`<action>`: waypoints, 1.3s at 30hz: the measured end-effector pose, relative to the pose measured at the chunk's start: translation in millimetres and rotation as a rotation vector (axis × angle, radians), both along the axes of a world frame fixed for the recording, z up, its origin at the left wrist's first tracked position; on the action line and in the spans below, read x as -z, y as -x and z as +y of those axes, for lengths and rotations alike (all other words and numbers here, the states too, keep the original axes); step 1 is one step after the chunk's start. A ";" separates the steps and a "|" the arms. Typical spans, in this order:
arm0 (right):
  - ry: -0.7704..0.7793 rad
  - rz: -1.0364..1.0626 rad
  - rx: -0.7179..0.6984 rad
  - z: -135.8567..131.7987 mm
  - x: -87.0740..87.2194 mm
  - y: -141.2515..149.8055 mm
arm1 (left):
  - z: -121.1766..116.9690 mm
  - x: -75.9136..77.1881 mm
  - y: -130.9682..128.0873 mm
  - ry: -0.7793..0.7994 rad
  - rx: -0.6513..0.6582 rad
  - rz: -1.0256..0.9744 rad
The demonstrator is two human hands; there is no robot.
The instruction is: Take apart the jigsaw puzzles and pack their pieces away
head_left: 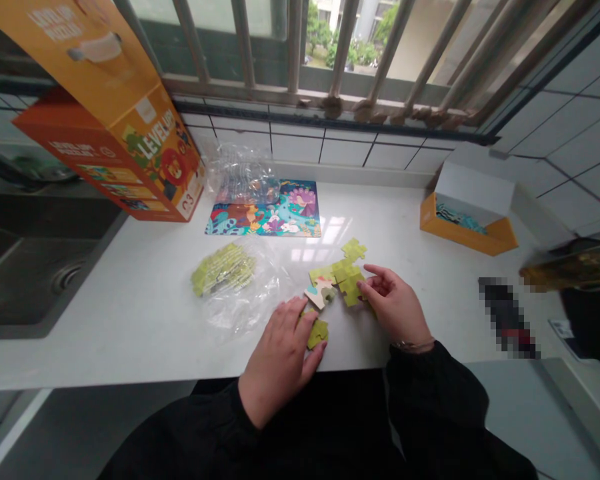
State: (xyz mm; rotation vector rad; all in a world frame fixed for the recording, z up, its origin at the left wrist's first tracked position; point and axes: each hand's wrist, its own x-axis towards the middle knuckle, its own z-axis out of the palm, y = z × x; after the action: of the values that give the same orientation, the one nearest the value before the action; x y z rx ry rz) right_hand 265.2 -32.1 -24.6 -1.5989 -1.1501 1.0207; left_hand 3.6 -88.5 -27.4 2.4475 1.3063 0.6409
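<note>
My right hand [396,303] pinches the right edge of a green jigsaw puzzle piece [353,288] between thumb and fingers. Several other green pieces [353,249] lie beside and behind it, some overlapping. My left hand [286,347] rests palm down on the counter, its fingers stretched and the thumb apart. Partly under those fingers is a green puzzle piece [318,331]. Between my hands a cream piece with a printed picture [321,292] lies face up near the left fingertips.
A clear plastic bag of green pieces [225,268] lies left. Behind it are a printed puzzle picture sheet [280,217] and crumpled plastic [245,175]. An orange puzzle box [155,153] stands beside the sink [80,267]. An open yellow box [467,233] sits at right, near a pixelated dark object [507,317].
</note>
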 end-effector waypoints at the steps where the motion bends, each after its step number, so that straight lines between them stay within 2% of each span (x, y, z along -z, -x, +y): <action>1: -0.015 0.088 0.003 -1.1 -2.9 2.1 | 0.3 -0.9 -0.2 0.001 -0.003 -0.003; 4: -0.057 0.306 0.045 -2.9 -10.1 7.5 | 0.6 -2.1 -0.8 0.007 -0.002 -0.010; 6: -0.044 0.366 0.063 -2.9 -10.7 7.6 | 0.3 -1.1 -0.9 0.005 0.005 -0.003; 11: 0.047 0.186 0.045 -4.3 -4.9 1.7 | -1.0 2.6 -0.6 0.000 -0.009 0.028; 17: -0.021 0.328 0.081 -7.6 -7.5 2.5 | -1.1 1.3 -0.4 0.015 -0.003 0.007; 22: 0.003 0.185 0.052 -6.3 -0.9 -2.9 | -1.4 2.6 1.1 0.009 -0.016 -0.064; 25: -0.016 0.199 0.052 -8.3 0.4 -3.4 | -1.4 4.1 2.9 0.001 -0.013 -0.117; 33: 0.007 0.257 -0.029 -15.1 -4.3 12.2 | 0.3 5.3 2.8 -0.004 0.002 -0.061; 39: -0.006 0.258 -0.100 -12.1 -1.8 35.0 | 0.9 3.3 2.1 0.002 0.016 -0.069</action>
State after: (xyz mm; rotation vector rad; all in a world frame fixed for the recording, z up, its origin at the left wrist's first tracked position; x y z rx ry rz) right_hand 230.2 -44.1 -22.9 -1.3693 -1.0625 1.2467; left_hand 1.5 -87.6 -30.7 2.4091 1.2588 0.7135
